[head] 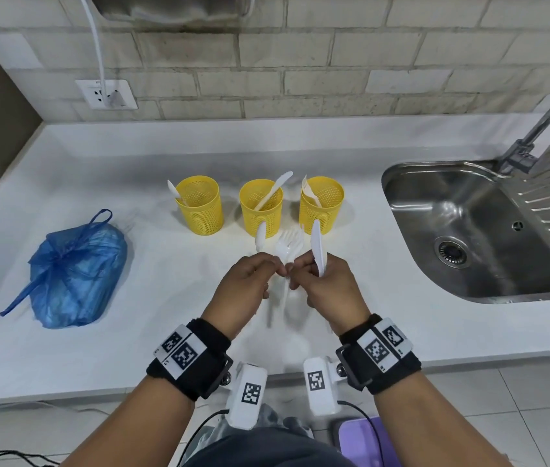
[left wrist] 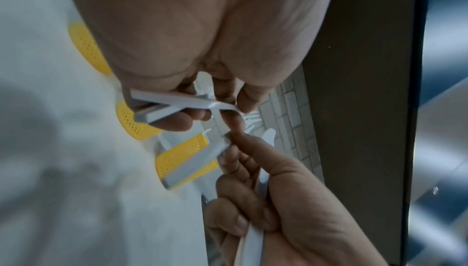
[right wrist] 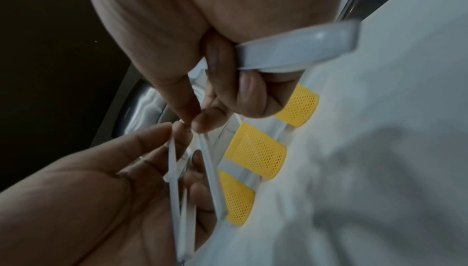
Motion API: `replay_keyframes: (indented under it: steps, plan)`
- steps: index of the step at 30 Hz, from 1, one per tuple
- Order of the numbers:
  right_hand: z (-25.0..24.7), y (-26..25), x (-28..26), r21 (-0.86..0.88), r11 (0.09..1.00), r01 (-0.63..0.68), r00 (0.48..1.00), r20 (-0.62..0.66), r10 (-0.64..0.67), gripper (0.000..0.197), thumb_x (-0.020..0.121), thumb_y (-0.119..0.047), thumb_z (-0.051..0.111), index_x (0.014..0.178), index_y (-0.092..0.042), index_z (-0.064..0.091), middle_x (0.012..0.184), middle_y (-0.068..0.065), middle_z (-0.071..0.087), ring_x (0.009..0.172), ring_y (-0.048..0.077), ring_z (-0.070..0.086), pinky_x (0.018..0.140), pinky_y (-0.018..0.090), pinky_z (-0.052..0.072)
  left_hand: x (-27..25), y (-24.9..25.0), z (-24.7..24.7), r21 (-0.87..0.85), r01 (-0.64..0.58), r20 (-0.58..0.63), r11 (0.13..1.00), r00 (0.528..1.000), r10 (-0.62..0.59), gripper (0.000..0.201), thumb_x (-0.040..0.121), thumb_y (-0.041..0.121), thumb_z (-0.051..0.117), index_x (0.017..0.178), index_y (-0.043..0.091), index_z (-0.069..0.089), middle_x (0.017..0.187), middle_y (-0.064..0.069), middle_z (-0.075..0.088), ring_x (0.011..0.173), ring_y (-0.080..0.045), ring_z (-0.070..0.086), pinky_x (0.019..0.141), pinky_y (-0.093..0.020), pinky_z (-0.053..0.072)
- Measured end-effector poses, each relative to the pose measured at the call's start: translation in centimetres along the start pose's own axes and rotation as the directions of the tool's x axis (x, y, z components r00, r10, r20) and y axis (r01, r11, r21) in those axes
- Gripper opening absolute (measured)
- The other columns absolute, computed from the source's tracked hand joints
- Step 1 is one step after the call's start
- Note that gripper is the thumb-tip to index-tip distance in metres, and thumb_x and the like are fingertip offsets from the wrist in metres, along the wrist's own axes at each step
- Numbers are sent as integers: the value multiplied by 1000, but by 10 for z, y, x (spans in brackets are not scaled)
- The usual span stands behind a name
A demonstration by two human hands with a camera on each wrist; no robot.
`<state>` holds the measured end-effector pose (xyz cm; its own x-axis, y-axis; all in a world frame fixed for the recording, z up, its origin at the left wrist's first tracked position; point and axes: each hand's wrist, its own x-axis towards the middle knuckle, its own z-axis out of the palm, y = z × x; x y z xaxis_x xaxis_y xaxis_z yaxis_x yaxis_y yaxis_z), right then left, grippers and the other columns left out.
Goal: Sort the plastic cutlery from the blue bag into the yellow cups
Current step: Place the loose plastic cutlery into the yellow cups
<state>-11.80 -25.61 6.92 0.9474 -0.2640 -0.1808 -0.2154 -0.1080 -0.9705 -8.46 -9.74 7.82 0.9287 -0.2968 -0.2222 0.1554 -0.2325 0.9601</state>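
Observation:
Above the white counter, in front of the cups, my left hand (head: 266,274) grips a small bunch of white plastic cutlery: a spoon (head: 260,235) and forks (head: 288,244) stick up from it. My right hand (head: 314,278) holds a white knife (head: 317,247) under its curled fingers, and its thumb and forefinger pinch a piece in the left hand's bunch. The knife handle (right wrist: 298,50) shows in the right wrist view. Three yellow mesh cups stand in a row: the left cup (head: 199,205) holds a spoon, the middle cup (head: 261,207) a knife, the right cup (head: 322,203) forks. The blue bag (head: 76,274) lies tied at the left.
A steel sink (head: 468,230) with a tap (head: 536,129) is set into the counter at the right. A wall socket (head: 106,94) with a white cable sits on the tiled wall behind. The counter's front edge runs just under my wrists.

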Motion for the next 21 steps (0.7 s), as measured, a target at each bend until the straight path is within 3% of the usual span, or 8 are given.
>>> replay_keyframes:
  steps: [2,4,5,7,9,14,18,21]
  plan:
    - [1,-4,-2,56,998,10,1000,17,-11,9,91,-5,69,85,2,71,69,12,71,47,3,55,49,10,37,0,-1,1,100,-41,-31,994,999,44,35,102,26,53,72,21,71,86,13,66,73,-1,59,79,-31,50]
    - [1,-5,-3,71,997,12,999,29,-14,12,92,-5,70,88,6,68,70,14,71,45,2,54,47,8,37,0,-4,2,242,-97,-79,965,990,120,43,103,33,53,63,26,67,87,2,62,79,1,59,82,-20,45]
    - [2,-5,-4,73,997,12,999,35,-15,13,92,-5,71,89,7,67,70,15,71,45,2,54,47,8,36,-2,-4,3,314,-129,-91,941,982,165,44,104,33,52,61,30,62,85,0,59,81,1,58,79,-11,39]
    - [2,-6,-5,86,996,11,999,43,-15,14,93,-5,71,87,7,66,71,16,71,45,2,54,47,8,37,-4,-6,5,426,-210,-71,880,962,264,43,105,30,50,63,38,55,81,-2,53,83,1,54,73,-6,34]
    - [2,-6,-6,104,995,-8,999,50,3,14,93,-8,72,85,2,66,71,14,71,46,4,52,46,13,36,-6,-9,6,482,-282,-37,830,939,341,38,105,30,51,68,40,54,77,0,47,82,-2,51,70,-9,34]
    - [-2,-5,-9,104,994,-31,996,91,21,17,94,-16,73,82,-6,67,69,10,71,50,14,44,44,23,31,-5,-19,4,582,-345,-27,737,897,442,39,102,44,44,82,18,66,78,-5,43,74,-18,51,67,-26,39]
    - [-7,-8,-15,107,994,-15,992,128,1,15,95,-14,71,83,-6,67,69,10,70,45,9,41,44,22,31,-12,-12,5,524,-321,31,789,933,359,33,106,35,47,82,23,66,77,-8,49,82,-10,50,70,-22,36]
    - [-10,-11,-20,45,998,45,992,114,-50,14,95,-9,70,84,-1,67,65,6,65,43,4,47,48,16,37,-16,-7,6,475,-260,97,841,965,243,36,108,37,41,85,26,66,82,-7,57,92,-9,51,77,-26,39]
